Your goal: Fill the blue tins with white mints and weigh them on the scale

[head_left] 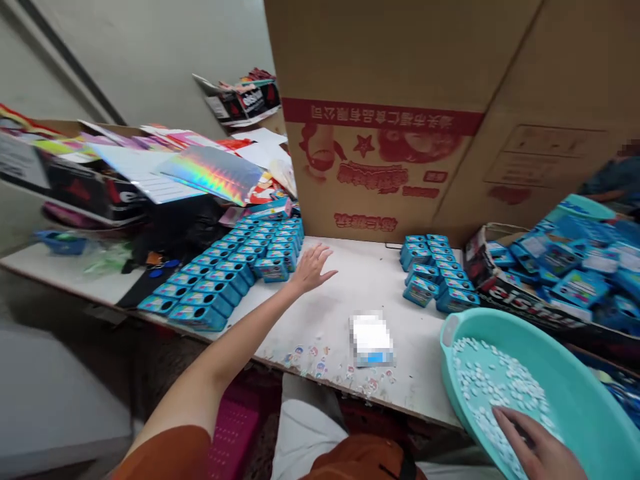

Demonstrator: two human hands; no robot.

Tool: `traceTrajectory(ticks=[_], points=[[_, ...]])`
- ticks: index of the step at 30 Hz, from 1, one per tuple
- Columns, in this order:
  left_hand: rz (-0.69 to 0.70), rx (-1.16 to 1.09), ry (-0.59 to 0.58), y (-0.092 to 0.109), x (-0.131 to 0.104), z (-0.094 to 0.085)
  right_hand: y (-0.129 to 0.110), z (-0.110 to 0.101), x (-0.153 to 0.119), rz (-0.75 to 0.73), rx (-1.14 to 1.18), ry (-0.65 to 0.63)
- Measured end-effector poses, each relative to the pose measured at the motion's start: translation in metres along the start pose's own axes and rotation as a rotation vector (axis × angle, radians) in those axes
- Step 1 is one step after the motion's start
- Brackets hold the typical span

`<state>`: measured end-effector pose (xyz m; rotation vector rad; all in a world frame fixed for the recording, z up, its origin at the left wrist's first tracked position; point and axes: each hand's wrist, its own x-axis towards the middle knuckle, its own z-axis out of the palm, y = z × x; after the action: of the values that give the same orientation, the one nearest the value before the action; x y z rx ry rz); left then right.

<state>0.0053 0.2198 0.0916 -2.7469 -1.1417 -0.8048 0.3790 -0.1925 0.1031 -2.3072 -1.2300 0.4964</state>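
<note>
My left hand (313, 269) is open, fingers spread, just above the white table beside the rows of small blue boxes (200, 297) with dark round holes on top. It holds nothing. My right hand (543, 445) is at the lower right, over a turquoise basin (575, 373) with many small white pieces (500, 377) inside. Its thumb and forefinger come together at the tips among the pieces; anything between them is too small to make out. Two further columns of blue boxes (440, 270) stand left of the basin. A pixelated white and blue item (371, 339) lies on the table.
A large cardboard carton (380, 133) walls off the table's back. On the right, a black-printed box (505, 290) is heaped with blue packages. Cartons of colourful sheets (115, 193) crowd the left. Small stickers (320, 367) lie along the table's front edge (400, 408).
</note>
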Motion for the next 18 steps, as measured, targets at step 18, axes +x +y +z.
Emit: traceTrajectory(ticks=[18], points=[[0.230,-0.123,-0.350,0.222,0.096,0.103,0.065,-0.067,-0.021,-0.053,-0.127,0.114]])
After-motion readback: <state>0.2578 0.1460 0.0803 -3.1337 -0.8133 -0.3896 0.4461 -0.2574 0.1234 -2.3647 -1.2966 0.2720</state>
